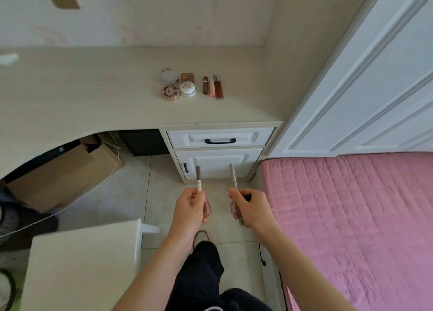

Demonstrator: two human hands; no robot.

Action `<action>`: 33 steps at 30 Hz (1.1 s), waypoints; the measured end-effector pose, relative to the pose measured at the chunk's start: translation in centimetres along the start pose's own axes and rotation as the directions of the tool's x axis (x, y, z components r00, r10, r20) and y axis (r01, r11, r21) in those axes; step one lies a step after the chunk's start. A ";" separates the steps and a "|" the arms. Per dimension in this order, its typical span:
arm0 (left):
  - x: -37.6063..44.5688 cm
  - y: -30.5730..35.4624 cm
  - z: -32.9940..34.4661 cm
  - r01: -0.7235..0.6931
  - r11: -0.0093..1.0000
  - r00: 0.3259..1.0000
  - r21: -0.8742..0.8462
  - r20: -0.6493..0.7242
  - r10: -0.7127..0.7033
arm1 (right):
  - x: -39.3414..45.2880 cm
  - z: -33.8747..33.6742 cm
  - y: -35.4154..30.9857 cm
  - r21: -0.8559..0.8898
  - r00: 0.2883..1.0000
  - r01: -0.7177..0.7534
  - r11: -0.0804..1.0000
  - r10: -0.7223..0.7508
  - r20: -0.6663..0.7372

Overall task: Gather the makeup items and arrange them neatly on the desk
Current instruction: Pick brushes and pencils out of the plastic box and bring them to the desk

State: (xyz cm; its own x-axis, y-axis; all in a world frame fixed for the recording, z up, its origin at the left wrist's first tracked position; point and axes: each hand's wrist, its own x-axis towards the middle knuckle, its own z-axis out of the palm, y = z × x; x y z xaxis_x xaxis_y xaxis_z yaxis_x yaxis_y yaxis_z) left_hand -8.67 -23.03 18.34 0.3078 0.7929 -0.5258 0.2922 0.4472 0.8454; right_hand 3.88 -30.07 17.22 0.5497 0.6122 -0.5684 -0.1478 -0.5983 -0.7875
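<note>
My left hand (191, 207) grips a slim makeup pencil (198, 178) that points up, together with a pinkish tube (207, 208) below the fingers. My right hand (249, 209) grips a second slim pencil (233, 176) and some other small makeup pieces, partly hidden by the fingers. Both hands are held over the floor in front of the desk's drawers. On the desk (93, 95) lie a clear round case (169, 75), a patterned compact (170, 92), a brown square palette (187, 77), a white round compact (187, 89), a brown lipstick (205, 85) and lip gloss tubes (216, 88).
White drawers (220, 138) with dark handles sit under the desk's right end. A bed with a pink cover (351, 217) is on the right, below a white wardrobe (375, 76). Cardboard boxes (65, 172) stand under the desk. A pale stool top (82, 264) is at the lower left.
</note>
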 end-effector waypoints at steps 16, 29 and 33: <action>17.5 8.7 2.0 0.060 0.996 0.988 -0.063 0.147 -0.050 | 14.7 0.0 -10.4 0.026 0.994 0.036 0.999 -0.033 -0.106; 31.5 16.0 11.2 0.111 0.993 0.994 0.049 -0.020 -0.110 | 30.6 -5.3 -17.3 -0.016 0.998 -0.057 0.998 0.057 0.012; 35.1 17.0 13.1 0.137 0.988 0.990 0.072 -0.054 -0.134 | 34.2 -6.2 -18.9 -0.066 0.998 -0.070 0.995 0.069 -0.007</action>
State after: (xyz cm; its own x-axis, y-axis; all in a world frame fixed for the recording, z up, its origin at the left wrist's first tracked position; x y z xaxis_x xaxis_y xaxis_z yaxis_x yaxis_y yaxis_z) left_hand 18.99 6.98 12.99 0.2169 0.7472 -0.6282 0.3960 0.5209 0.7563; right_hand 30.59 -1.04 14.10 0.5442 0.5656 -0.6197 -0.1311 -0.6723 -0.7286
